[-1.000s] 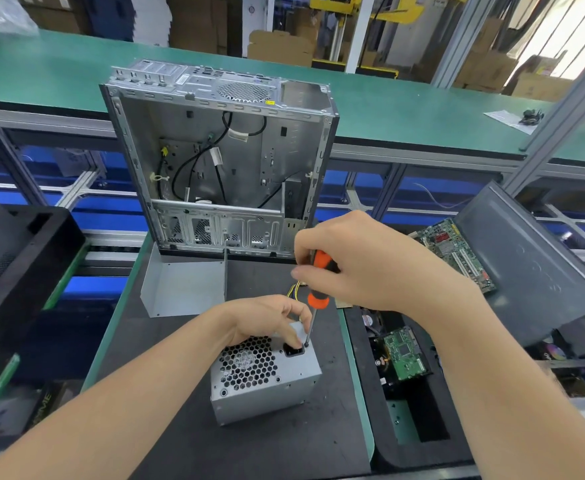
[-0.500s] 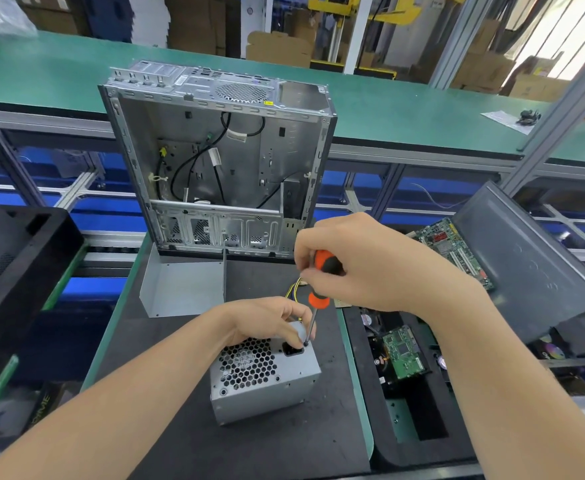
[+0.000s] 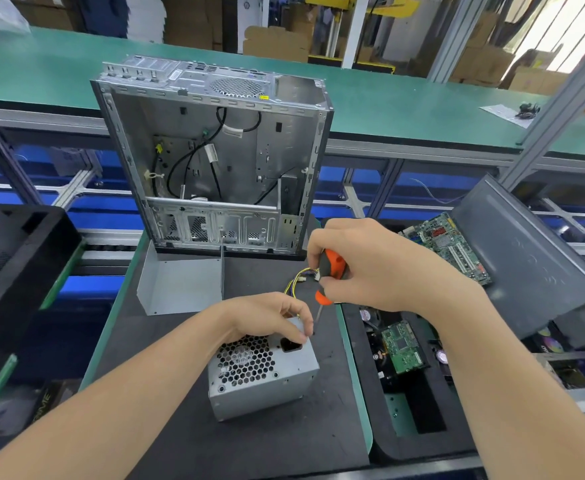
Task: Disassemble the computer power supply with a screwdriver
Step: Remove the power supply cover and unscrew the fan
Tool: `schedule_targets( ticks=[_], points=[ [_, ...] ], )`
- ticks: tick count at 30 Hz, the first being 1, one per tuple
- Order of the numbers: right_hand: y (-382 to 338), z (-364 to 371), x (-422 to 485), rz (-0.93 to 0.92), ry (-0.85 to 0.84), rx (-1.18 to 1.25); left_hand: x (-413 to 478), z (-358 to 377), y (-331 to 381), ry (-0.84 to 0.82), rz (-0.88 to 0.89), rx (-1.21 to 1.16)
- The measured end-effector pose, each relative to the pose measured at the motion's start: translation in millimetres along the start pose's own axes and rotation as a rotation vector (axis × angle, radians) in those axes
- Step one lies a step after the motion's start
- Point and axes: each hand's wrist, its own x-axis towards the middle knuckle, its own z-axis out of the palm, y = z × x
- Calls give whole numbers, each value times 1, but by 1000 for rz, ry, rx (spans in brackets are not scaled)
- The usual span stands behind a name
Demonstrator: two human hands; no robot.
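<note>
A grey metal power supply (image 3: 267, 382) with a honeycomb fan grille stands on the black mat (image 3: 180, 438). My left hand (image 3: 267, 318) grips its top far edge, fingers curled over the corner by the power socket. My right hand (image 3: 364, 265) holds an orange and black screwdriver (image 3: 331, 271) upright. The thin shaft points down to the top right corner of the power supply, just beside my left fingertips. Yellow and black wires (image 3: 299, 280) from the unit lie behind my hands.
An open, emptied computer case (image 3: 215, 161) stands upright at the far end of the mat, with a bent metal panel (image 3: 180, 285) in front of it. A black tray (image 3: 405, 358) with circuit boards lies at the right, a dark side panel (image 3: 526, 258) leaning beyond it.
My right hand has turned a little on the screwdriver handle, its grip shifted. The tip stays at the same corner. My left hand and the power supply have not moved.
</note>
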Motion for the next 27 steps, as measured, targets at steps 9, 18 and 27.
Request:
schedule_targets(
  ticks=[9,18,27],
  points=[
    [14,-10,1,6,84,-4,-4,-10,-1,24,-152,-158],
    [30,1,3,36,56,25,-3,-7,-6,70,-123,-117],
    [52,19,11,-33,19,87,-3,-6,-4,150,-123,-71]
  ],
)
